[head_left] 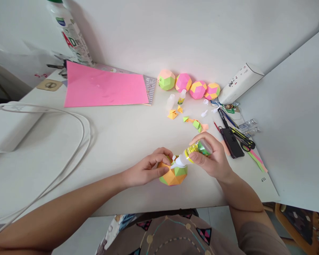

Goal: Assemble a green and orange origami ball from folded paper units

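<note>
Between the hands, paper ball [173, 177].

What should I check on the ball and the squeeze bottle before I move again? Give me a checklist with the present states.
1. Left hand on the paper ball: ok, its fingers touch the upper left side.
2. Right hand around the squeeze bottle: ok, thumb and fingers on opposite sides.
3. Nozzle directed at the ball: ok, the bottle is tilted and its tip points to the top.
4. A hand free: not ok, both are occupied.
5. White cable away from the ball: ok, it lies off to the left.
6. Liquid leaving the tip: cannot tell, too small to see.
</note>
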The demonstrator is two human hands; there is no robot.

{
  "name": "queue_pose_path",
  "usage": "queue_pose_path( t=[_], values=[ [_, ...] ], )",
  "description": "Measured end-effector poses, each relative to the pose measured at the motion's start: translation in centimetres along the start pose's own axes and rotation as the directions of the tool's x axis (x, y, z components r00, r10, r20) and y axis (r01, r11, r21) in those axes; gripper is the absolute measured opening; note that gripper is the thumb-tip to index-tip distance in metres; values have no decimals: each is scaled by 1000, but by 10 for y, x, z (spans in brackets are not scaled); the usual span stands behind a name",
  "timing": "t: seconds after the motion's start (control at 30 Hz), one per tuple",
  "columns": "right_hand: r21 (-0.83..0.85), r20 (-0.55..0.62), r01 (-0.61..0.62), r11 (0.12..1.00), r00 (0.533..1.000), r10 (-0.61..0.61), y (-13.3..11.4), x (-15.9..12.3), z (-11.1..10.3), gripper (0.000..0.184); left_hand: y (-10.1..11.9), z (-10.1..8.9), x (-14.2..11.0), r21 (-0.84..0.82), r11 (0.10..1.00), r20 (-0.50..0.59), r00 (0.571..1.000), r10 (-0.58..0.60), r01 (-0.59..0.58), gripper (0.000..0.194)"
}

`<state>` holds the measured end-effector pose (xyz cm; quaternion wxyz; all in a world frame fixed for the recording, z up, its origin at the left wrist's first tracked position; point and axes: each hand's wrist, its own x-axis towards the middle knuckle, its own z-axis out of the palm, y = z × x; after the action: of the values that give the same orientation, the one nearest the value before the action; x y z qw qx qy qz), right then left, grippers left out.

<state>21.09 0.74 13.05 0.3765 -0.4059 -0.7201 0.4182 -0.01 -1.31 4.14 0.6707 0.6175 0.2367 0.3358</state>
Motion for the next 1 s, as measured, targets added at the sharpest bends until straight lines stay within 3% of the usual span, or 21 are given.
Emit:
queue_pose_path(
  t=[0.23, 0.73, 0.9, 1.0],
  values=[
    [-10, -28, 47, 999, 998, -47, -3, 0, -2, 28, -2, 0, 0, -9, 1000, 3, 1000, 21, -21, 20],
    [-52, 76, 34, 998, 997, -30, -2, -1, -4, 23, -3, -1, -1, 10, 998, 6, 998, 56, -56, 17],
    [-45, 18, 48, 998, 999, -48, -1, -1, -2, 25, -3, -2, 0, 18, 998, 10, 998, 55, -55, 17],
    [-37, 42, 22, 999, 999, -20, -2, -2, -2, 25, -3, -2, -1, 20, 998, 9, 998, 62, -62, 17]
  ],
)
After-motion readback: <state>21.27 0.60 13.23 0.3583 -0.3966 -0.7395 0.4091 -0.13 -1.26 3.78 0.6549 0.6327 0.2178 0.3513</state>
